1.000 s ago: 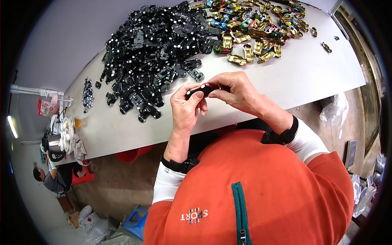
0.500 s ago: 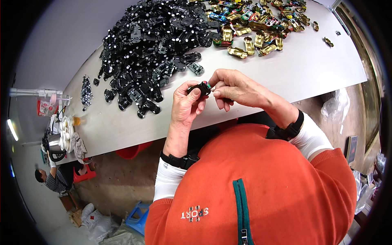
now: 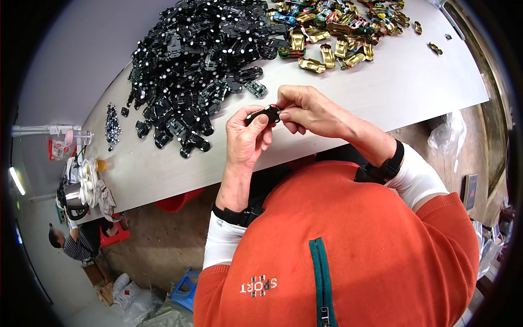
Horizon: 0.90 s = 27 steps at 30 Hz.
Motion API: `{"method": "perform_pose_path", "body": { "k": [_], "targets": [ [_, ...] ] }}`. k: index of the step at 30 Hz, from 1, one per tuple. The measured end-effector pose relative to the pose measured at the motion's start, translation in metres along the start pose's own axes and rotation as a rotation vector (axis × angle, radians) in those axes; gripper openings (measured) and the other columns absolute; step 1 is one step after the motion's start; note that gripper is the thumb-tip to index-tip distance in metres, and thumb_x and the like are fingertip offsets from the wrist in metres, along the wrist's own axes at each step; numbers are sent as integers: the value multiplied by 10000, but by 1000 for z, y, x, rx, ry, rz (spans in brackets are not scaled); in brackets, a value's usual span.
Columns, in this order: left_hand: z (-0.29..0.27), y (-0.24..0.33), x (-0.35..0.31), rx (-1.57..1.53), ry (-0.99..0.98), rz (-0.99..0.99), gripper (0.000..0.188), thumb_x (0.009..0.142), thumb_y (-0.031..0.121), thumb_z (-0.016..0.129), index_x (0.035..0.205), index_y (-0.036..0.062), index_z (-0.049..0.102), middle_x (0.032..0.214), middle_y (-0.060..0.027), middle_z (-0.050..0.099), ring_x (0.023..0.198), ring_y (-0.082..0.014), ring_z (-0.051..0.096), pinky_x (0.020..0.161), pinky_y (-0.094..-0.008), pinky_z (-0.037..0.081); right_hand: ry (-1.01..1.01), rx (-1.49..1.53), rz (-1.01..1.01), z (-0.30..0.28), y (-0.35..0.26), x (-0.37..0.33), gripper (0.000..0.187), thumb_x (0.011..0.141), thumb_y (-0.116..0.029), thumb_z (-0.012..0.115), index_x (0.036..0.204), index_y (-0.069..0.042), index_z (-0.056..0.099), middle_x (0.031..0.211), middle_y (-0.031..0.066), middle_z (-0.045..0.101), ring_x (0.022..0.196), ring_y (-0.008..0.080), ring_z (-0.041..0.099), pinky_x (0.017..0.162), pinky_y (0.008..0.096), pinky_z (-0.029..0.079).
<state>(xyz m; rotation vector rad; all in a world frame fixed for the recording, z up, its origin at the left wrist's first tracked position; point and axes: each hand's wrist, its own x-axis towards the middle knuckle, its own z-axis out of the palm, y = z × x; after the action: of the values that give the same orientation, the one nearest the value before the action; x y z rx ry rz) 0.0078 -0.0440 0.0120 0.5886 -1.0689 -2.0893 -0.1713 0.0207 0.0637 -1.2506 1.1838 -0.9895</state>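
Just above the table's near edge, my left hand [image 3: 245,139] grips a small toy car [image 3: 263,115], its black underside and pale wheels showing. The left thumb presses on that underside. My right hand [image 3: 316,111] is closed in a pinch at the car's right end, thumb and forefinger touching it; whatever small piece may be between those fingertips is hidden. Beyond the left hand rises a large heap of black toy car bases [image 3: 201,60] with white wheels. Farther right lies a pile of gold and coloured toy car bodies [image 3: 327,54].
A small pile of shiny little parts [image 3: 113,128] sits on the white table [image 3: 163,177] at left. Cups [image 3: 87,182] and a metal pot [image 3: 73,195] stand past it. A person [image 3: 79,242] sits at far left. A red bucket [image 3: 180,200] and blue stool [image 3: 186,288] are below.
The toy car has tilted slightly in my left hand. My right fingertips have closed in against its end, where a small gap and a green spot showed before.
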Motion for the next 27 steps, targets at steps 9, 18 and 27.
{"method": "perform_pose_path", "body": {
  "k": [9,18,27],
  "targets": [
    [11,3,3,63,182,-44,153,854,96,644,931,-22,584,699,-116,614,423,-112,517,324,-206,369,19,162,0,-3,10,1,106,888,-50,487,953,33,482,619,36,535,532,87,475,482,241,398],
    [12,0,1,64,127,-37,138,853,71,637,939,-24,583,708,-127,617,427,-123,524,328,-213,370,-30,186,15,-7,17,1,69,911,-70,460,949,-13,452,621,20,521,529,63,448,477,209,385],
    [15,6,4,139,192,-8,108,837,40,643,909,-21,589,682,-112,611,395,-105,495,311,-205,343,28,227,-19,1,34,9,45,911,-58,467,942,-26,465,621,15,534,538,58,465,482,203,385]
  ]
}}
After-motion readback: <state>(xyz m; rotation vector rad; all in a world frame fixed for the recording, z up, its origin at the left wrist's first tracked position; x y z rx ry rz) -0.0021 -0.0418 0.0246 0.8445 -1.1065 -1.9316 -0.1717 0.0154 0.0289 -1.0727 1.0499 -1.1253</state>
